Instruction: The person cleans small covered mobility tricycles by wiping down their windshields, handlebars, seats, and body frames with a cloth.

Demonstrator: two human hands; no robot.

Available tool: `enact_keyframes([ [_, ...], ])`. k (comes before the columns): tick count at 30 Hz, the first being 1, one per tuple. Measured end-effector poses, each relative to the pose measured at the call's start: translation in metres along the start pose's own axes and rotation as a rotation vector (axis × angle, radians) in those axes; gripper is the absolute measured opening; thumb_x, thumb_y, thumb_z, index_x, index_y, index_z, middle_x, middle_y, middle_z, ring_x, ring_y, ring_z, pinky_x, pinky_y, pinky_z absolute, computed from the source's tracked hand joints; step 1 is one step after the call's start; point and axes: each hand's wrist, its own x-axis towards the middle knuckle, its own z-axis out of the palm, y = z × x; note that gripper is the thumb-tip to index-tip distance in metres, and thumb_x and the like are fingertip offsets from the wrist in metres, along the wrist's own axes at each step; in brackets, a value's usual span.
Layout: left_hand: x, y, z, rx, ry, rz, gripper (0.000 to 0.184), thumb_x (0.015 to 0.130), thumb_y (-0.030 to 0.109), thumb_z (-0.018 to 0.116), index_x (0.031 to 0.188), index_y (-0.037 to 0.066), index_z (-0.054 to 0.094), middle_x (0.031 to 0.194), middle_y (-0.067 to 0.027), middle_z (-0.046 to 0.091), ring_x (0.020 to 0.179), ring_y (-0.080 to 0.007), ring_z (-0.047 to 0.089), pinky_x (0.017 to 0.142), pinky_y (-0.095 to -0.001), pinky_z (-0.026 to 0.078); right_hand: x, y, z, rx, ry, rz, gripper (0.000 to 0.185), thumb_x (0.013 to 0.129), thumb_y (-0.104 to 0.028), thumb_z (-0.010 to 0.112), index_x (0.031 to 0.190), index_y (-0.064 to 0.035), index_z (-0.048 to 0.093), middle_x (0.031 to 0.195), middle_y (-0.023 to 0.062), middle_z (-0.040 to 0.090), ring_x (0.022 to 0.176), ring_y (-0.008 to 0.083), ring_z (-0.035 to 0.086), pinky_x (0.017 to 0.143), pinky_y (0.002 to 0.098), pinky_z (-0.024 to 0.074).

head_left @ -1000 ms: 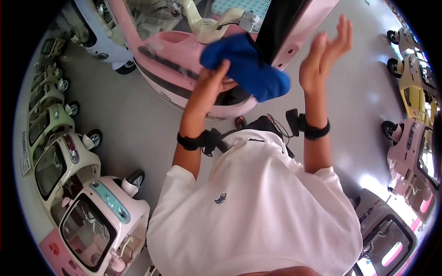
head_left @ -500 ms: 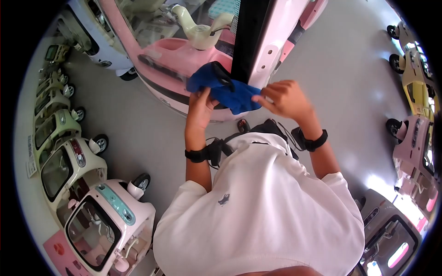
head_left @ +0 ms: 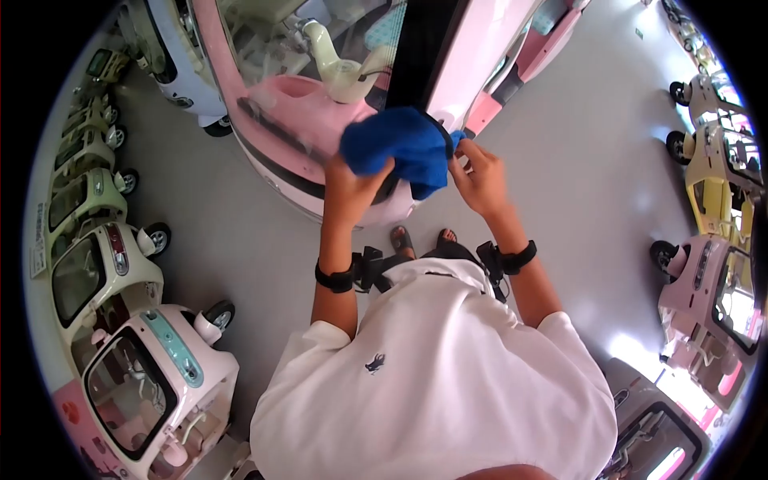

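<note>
A blue cloth (head_left: 404,148) with a black band along part of its edge is stretched between my two hands, in front of the pink mini car (head_left: 292,192). My left hand (head_left: 350,192) grips its lower left side, the fingers partly covered by the fabric. At the cloth's right end my right hand (head_left: 480,178) pinches the edge near the black band, fingertips together. The cloth overlaps the view of the car's windshield (head_left: 272,56) and front corner; whether it touches the body I cannot tell.
Behind the glass are a cream steering column (head_left: 328,56) and a pink dashboard. A pale blue car (head_left: 192,92) stands beyond on the left. Rows of small cars line both sides, among them a white one (head_left: 212,384) and a pink one (head_left: 692,276). Grey floor (head_left: 576,160) lies between.
The cloth has turned and bunched up, its black band shifting from the middle to the right end. My right hand has moved slightly left and down, now pinching near that band.
</note>
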Motion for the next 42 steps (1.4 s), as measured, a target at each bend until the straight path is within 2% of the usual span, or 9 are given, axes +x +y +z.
enact_keyframes([
  [1, -0.002, -0.011, 0.003, 0.068, -0.013, 0.059, 0.03, 0.077, 0.011, 0.078, 0.103, -0.002, 0.067, 0.094, -0.0194, 0.07, 0.084, -0.0348, 0.07, 0.077, -0.0388, 0.053, -0.002, 0.007, 0.003, -0.006, 0.007, 0.018, 0.015, 0.091, -0.021, 0.062, 0.09, -0.0064, 0.059, 0.083, 0.0158, 0.066, 0.072, 0.0363, 0.065, 0.064, 0.0441, 0.0504],
  [7, -0.048, -0.042, 0.015, 0.227, -0.123, -0.244, 0.027, 0.08, 0.016, 0.074, 0.101, 0.0, 0.067, 0.099, -0.0215, 0.069, 0.091, -0.0432, 0.064, 0.081, -0.0418, 0.052, -0.028, 0.057, 0.035, -0.097, -0.346, 0.168, 0.018, 0.093, -0.022, 0.055, 0.096, -0.0046, 0.054, 0.086, 0.02, 0.064, 0.08, 0.0416, 0.063, 0.071, 0.0509, 0.0485],
  [13, -0.057, -0.024, 0.029, 0.165, 0.275, -0.23, 0.052, 0.077, 0.006, 0.077, 0.119, -0.001, 0.048, 0.105, -0.0205, 0.061, 0.099, -0.0383, 0.062, 0.09, -0.0432, 0.047, -0.009, 0.025, 0.013, 0.081, -0.196, 0.013, 0.022, 0.09, -0.018, 0.06, 0.101, -0.0013, 0.051, 0.091, 0.0208, 0.059, 0.085, 0.0421, 0.059, 0.073, 0.0476, 0.0482],
  [19, -0.015, 0.015, 0.04, 0.187, 0.275, 0.004, 0.066, 0.075, 0.008, 0.082, 0.127, 0.0, 0.043, 0.115, -0.0166, 0.049, 0.112, -0.0312, 0.052, 0.1, -0.0403, 0.04, 0.013, 0.006, 0.006, 0.171, 0.055, -0.19, 0.031, 0.082, -0.005, 0.068, 0.107, -0.0012, 0.049, 0.105, 0.0213, 0.054, 0.092, 0.0423, 0.057, 0.075, 0.0449, 0.0481],
  [26, -0.056, -0.017, 0.058, 0.299, 0.263, -0.02, 0.048, 0.074, 0.003, 0.074, 0.117, 0.003, 0.052, 0.114, -0.0196, 0.048, 0.109, -0.0415, 0.049, 0.096, -0.047, 0.041, -0.017, 0.047, 0.029, 0.162, -0.292, -0.072, 0.033, 0.079, 0.0, 0.064, 0.105, -0.0015, 0.044, 0.11, 0.0229, 0.052, 0.096, 0.0462, 0.057, 0.079, 0.0489, 0.0495],
  [29, -0.073, -0.029, 0.074, 0.43, 0.19, 0.129, 0.023, 0.07, -0.003, 0.071, 0.091, 0.005, 0.064, 0.104, -0.0152, 0.055, 0.105, -0.0365, 0.053, 0.096, -0.0438, 0.041, -0.024, 0.052, 0.031, 0.147, -0.309, -0.079, 0.037, 0.078, 0.005, 0.059, 0.111, -0.0018, 0.045, 0.108, 0.0238, 0.052, 0.095, 0.0453, 0.058, 0.08, 0.0485, 0.0492],
  [32, -0.065, -0.022, 0.069, 0.306, 0.12, 0.091, 0.029, 0.07, -0.001, 0.07, 0.097, 0.007, 0.064, 0.111, -0.0192, 0.055, 0.11, -0.0413, 0.051, 0.1, -0.0457, 0.039, -0.015, 0.043, 0.023, 0.231, -0.224, -0.142, 0.046, 0.072, 0.007, 0.057, 0.115, -0.0011, 0.044, 0.115, 0.0249, 0.05, 0.1, 0.0492, 0.054, 0.081, 0.0499, 0.0485],
  [37, -0.018, 0.012, 0.078, 0.076, 0.246, 0.121, 0.036, 0.077, 0.005, 0.076, 0.109, 0.001, 0.058, 0.112, -0.0113, 0.059, 0.102, -0.0254, 0.06, 0.094, -0.0385, 0.044, 0.03, -0.007, -0.028, 0.235, 0.088, -0.37, 0.058, 0.073, 0.001, 0.065, 0.128, -0.0014, 0.047, 0.115, 0.0226, 0.049, 0.103, 0.0459, 0.053, 0.089, 0.045, 0.0469],
  [42, -0.02, -0.027, 0.136, -0.098, 0.508, 0.282, 0.034, 0.08, 0.016, 0.078, 0.108, 0.005, 0.062, 0.114, -0.0089, 0.06, 0.104, -0.0274, 0.06, 0.097, -0.0411, 0.044, 0.039, 0.015, -0.032, 0.32, -0.037, -0.401, 0.057, 0.076, -0.007, 0.068, 0.129, -0.0064, 0.048, 0.115, 0.0201, 0.05, 0.105, 0.043, 0.054, 0.092, 0.0426, 0.0469],
])
